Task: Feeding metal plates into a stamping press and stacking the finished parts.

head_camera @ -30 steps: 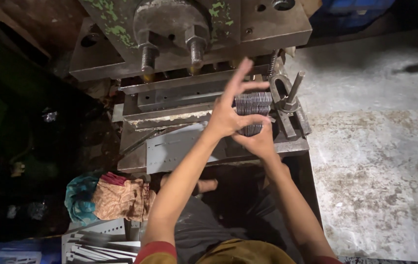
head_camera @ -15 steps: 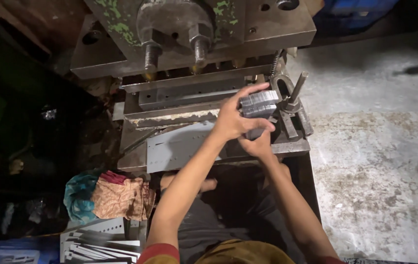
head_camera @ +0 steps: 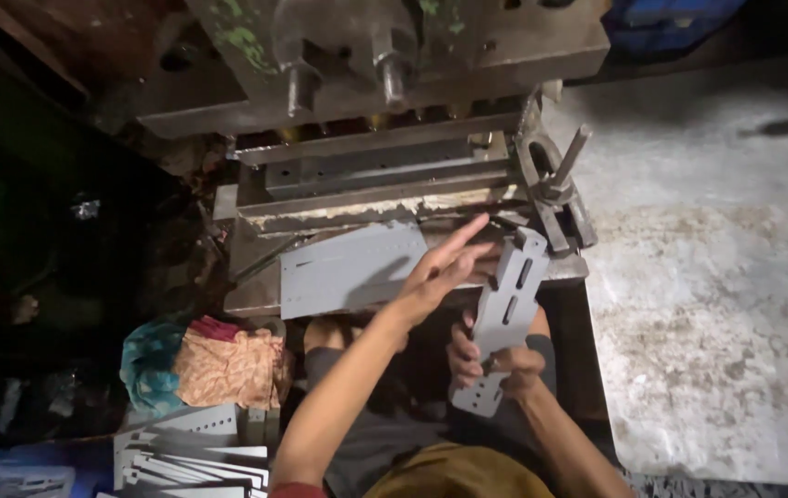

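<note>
My right hand (head_camera: 491, 361) grips the lower part of a long grey slotted metal plate (head_camera: 503, 312), held upright and tilted in front of the press bed. My left hand (head_camera: 444, 267) rests its spread fingers against the plate's upper left edge. A flat grey punched sheet (head_camera: 343, 269) lies on the press bed just left of my left hand. Behind it stands the die block (head_camera: 385, 171) under the heavy press head (head_camera: 394, 55).
A clamp with a lever handle (head_camera: 555, 189) sits at the right end of the die. A stack of grey metal pieces (head_camera: 195, 452) lies at lower left beside crumpled cloth (head_camera: 219, 364). A grey concrete floor (head_camera: 716, 304) spreads to the right.
The grey plate has come off the die area toward me and turned on end, now showing its long slotted face. My left hand lowered with it.
</note>
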